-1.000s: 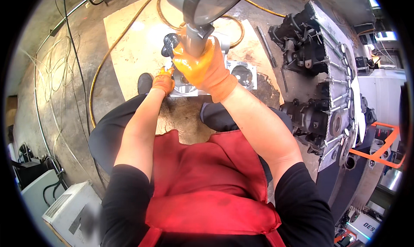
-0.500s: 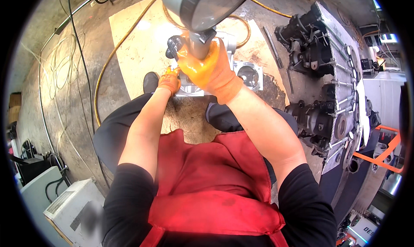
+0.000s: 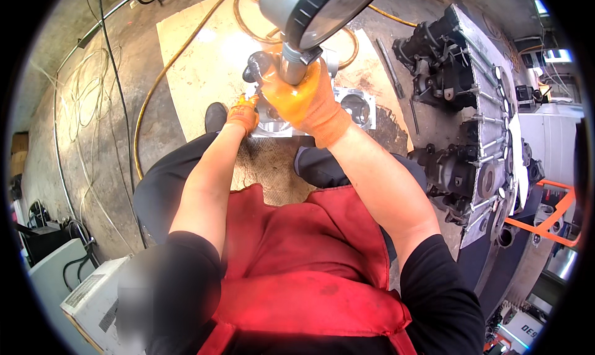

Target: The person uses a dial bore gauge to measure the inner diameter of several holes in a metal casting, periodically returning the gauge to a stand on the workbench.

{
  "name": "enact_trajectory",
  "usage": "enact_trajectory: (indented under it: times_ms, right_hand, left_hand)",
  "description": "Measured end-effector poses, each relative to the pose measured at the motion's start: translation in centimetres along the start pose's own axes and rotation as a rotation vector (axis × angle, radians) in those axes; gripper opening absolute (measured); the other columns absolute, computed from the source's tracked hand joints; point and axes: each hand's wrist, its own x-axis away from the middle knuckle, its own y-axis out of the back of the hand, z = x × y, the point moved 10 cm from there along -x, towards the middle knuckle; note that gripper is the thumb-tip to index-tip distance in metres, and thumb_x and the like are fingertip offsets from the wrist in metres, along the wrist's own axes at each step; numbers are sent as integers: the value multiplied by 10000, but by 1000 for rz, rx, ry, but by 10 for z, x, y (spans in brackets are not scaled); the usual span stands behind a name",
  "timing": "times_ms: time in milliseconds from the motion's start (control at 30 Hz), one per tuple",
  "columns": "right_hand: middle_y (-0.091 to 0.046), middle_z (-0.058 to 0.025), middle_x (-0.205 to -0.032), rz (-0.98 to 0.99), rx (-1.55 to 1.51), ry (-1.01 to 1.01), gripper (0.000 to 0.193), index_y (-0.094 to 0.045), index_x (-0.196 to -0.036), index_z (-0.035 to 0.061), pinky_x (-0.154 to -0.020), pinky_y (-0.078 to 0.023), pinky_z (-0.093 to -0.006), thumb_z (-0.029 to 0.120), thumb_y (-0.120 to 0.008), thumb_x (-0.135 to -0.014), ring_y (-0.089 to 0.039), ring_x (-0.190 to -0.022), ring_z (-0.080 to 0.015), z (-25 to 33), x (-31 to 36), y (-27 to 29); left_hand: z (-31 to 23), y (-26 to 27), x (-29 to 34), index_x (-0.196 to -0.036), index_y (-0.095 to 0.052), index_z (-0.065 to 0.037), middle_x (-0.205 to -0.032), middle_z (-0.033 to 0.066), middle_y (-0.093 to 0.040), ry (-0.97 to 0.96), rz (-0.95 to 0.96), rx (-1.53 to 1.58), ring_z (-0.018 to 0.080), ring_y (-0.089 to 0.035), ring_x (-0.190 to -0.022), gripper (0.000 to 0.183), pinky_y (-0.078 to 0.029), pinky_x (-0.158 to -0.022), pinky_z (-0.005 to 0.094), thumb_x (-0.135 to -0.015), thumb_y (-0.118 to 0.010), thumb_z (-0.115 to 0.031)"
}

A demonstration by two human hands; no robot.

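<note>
My right hand [image 3: 300, 104], in an orange coated glove, is wrapped round the shaft of a dial bore gauge [image 3: 292, 66]. The gauge's big round head [image 3: 304, 11], grey with a black ribbed ring, looms close at the top of the view. Low at the left, my gloved left hand [image 3: 243, 113] has its fingers curled by the edge of a silver metal casting [image 3: 356, 109] with round bores. What those fingers hold is hidden. A black rounded knob [image 3: 258, 66] shows just left of my right hand. The lower end of the gauge is out of sight behind that hand.
The casting rests on a cardboard sheet [image 3: 186, 57]. A yellow hose [image 3: 162, 76] curves across it. To the right stands a large engine block [image 3: 458, 107], with a metal rod [image 3: 390, 66] on the floor beside it. Loose cables [image 3: 87, 107] lie on the left, above a white box-shaped unit [image 3: 93, 299].
The gauge's head has shifted right and slightly up, tilting a little. My right hand has moved slightly right with it. My left hand stays nearly in place.
</note>
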Motion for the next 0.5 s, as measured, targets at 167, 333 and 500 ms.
enact_trajectory:
  times_ms: [167, 333, 500]
  right_hand:
    - [-613, -14, -705, -352, -188, -350, 70, -627, -821, 47, -557, -461, -277, 96, -677, -813, -582, -628, -106, -5, 5, 42]
    - [-495, 6, -691, -487, -480, -22, 242, -612, -987, 0, -513, -406, -249, 238, -572, -975, -484, -577, -93, 75, 2, 92]
    - [-559, -29, -622, -487, -445, -47, 290, -614, -967, -11, -451, -366, -233, 278, -627, -987, -495, -493, -76, 80, 30, 66]
  left_hand:
    - [-19, 92, 22, -1404, -493, -158, -1441, 186, -478, 92, -62, 25, 367, -543, -1258, 569, -434, -1071, 426, -854, -605, -251]
    - [-36, 180, 13, -1393, -515, -160, -1347, 148, -568, 35, -113, -5, 327, -540, -1264, 546, -426, -1080, 423, -859, -588, -248]
    - [-65, 154, -2, -1389, -508, -166, -1407, 114, -517, -135, -75, -45, 282, -497, -1307, 541, -417, -1090, 409, -860, -598, -235]
